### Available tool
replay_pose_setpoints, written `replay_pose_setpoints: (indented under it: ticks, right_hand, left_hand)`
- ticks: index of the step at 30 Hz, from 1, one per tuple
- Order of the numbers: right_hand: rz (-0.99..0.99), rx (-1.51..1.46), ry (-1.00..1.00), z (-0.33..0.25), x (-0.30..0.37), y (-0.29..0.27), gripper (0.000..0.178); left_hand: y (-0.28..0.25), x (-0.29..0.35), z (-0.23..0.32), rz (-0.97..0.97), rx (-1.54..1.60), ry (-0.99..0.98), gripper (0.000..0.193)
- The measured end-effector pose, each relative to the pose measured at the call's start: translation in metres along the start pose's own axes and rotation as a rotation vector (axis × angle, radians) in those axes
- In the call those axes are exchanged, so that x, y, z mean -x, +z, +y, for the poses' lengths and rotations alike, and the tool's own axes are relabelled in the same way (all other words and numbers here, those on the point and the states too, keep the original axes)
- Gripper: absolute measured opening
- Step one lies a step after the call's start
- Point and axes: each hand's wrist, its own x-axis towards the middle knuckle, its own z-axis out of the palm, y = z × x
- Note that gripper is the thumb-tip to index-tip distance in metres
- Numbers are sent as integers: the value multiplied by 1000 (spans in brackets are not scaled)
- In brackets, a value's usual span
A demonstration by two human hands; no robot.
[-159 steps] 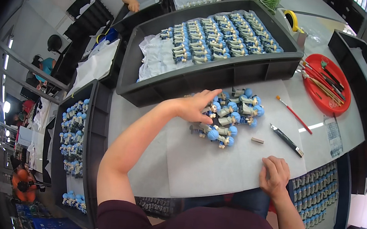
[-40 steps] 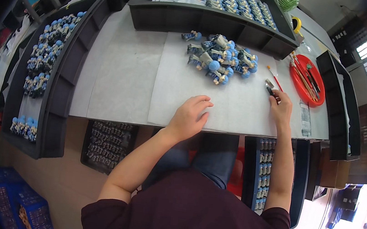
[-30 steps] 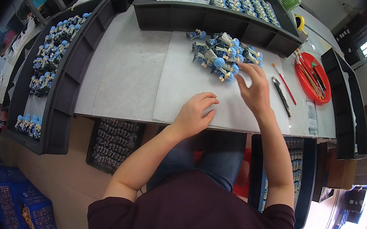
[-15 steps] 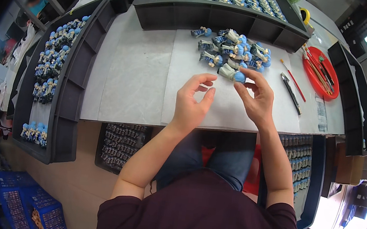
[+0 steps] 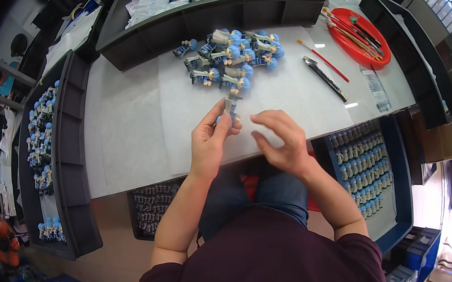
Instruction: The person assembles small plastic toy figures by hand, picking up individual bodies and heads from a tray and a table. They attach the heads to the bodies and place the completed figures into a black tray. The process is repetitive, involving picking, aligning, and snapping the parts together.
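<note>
Between the thumb and fingers of my left hand [image 5: 210,142] is a small toy figurine [image 5: 231,106], its feet pointing away and its blue head partly hidden by the fingers. My right hand [image 5: 282,139] hovers just to the right, thumb and fingers apart, with nothing in it. Just beyond them a loose pile of blue-haired figurines [image 5: 231,54] in blue and white lies on white paper [image 5: 276,96]; one figurine [image 5: 185,47] lies off to the left of the pile.
A grey tray [image 5: 224,14] with rows of figurines borders the far side; another grey tray [image 5: 75,151] stands left. To the right lie a red-handled paintbrush [image 5: 326,61], a black pen-like tool [image 5: 326,80] and a red dish [image 5: 382,60] of brushes. Below right, a blue tray [image 5: 406,211] holds figurines.
A figurine has come from the pile's near edge into my left hand, close to me. My right hand has let go of it and drawn back. The view has turned.
</note>
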Motion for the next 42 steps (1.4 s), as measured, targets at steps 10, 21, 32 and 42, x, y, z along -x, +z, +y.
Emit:
replay_pose_setpoints:
  ticks: [10, 21, 32, 42]
  right_hand:
    - [-69, -317, 245, 14, 2, -6, 41]
    - [-2, -975, 845, -17, 7, 20, 33]
    - [171, -142, 195, -1, 20, 32, 37]
    - [227, 291, 209, 89, -61, -74, 16]
  left_hand:
    - [5, -3, 10, -155, 118, -115, 33]
    - [-17, -8, 1, -45, 109, -30, 36]
    - [-7, 0, -3, -32, 77, -5, 32]
    - [0, 2, -18, -44, -242, 197, 37]
